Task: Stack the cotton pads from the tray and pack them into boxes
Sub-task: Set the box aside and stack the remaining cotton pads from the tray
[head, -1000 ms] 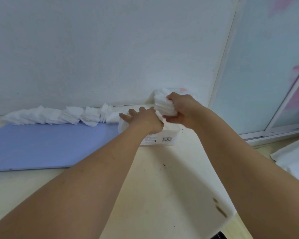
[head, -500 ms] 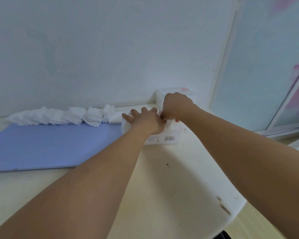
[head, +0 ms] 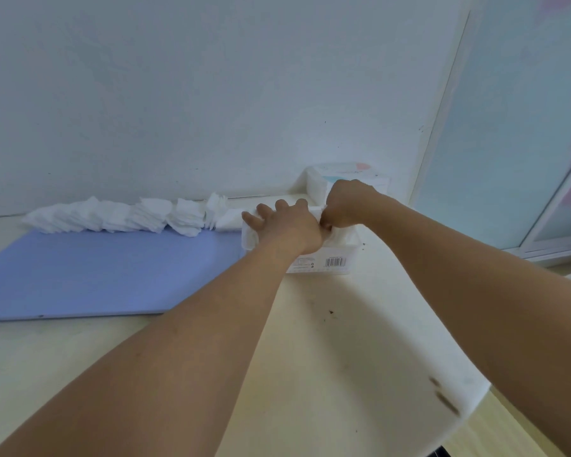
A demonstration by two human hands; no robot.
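Reaching forward with both bare forearms stretched over the pale table (head: 310, 374), I lay my left hand (head: 287, 225) flat on top of the white box (head: 330, 255), fingers straight and spread toward the wall, pressing on the pads in it; my right hand (head: 346, 202) is curled into a fist just beside it, knuckles up, pinching the cotton pads (head: 342, 235) at the box's open top; the two hands touch. The box's near side carries a barcode (head: 334, 261) and fine print too small to read. A second white box (head: 340, 176) stands behind, against the wall, with a pink and pale-blue mark on its lid; that makes two boxes. One blue tray (head: 96, 275) lies to the left; along its far edge runs a row of loose pads (head: 129, 216) in roughly six leaning stacks, though I cannot count them surely.
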